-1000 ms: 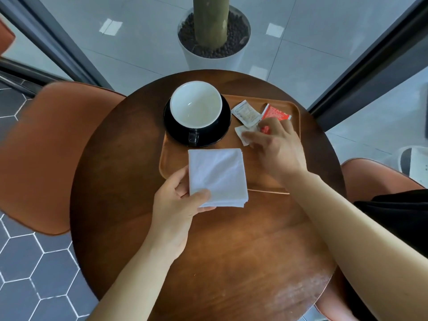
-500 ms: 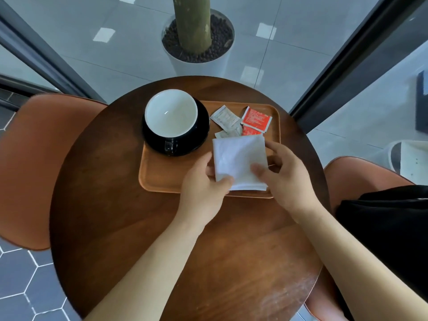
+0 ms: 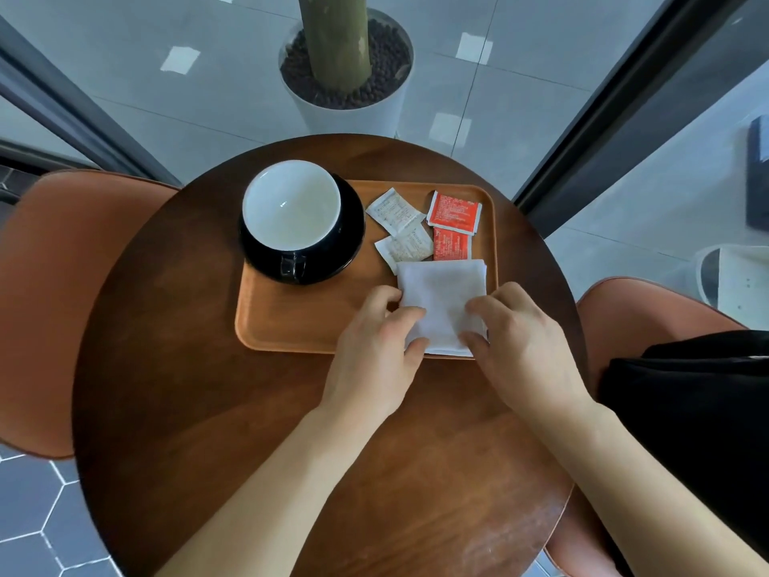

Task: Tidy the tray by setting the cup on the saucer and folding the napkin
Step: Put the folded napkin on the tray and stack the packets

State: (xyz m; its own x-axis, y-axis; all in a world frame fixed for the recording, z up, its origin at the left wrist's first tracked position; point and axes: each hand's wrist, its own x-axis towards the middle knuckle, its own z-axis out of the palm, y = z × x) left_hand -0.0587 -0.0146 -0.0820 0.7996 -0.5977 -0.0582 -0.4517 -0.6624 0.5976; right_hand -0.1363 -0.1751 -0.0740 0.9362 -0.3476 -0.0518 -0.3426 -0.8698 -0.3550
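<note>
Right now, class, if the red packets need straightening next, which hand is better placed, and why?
The right hand: it holds the napkin by its right side, just in front of the red packets. The left hand holds the napkin's left edge, nearer the cup.

- Soft, even daylight; shadows are faint.
- Bright square glare patches lie on the glossy far floor tiles.
- A small glint sits inside the white cup; the napkin is so bright its creases nearly wash out.
- A pale sheen covers the table at its near right edge.
- Wide-angle bending curves the window frames and stretches the near corners.
- Print on the packets is too soft to read.
</note>
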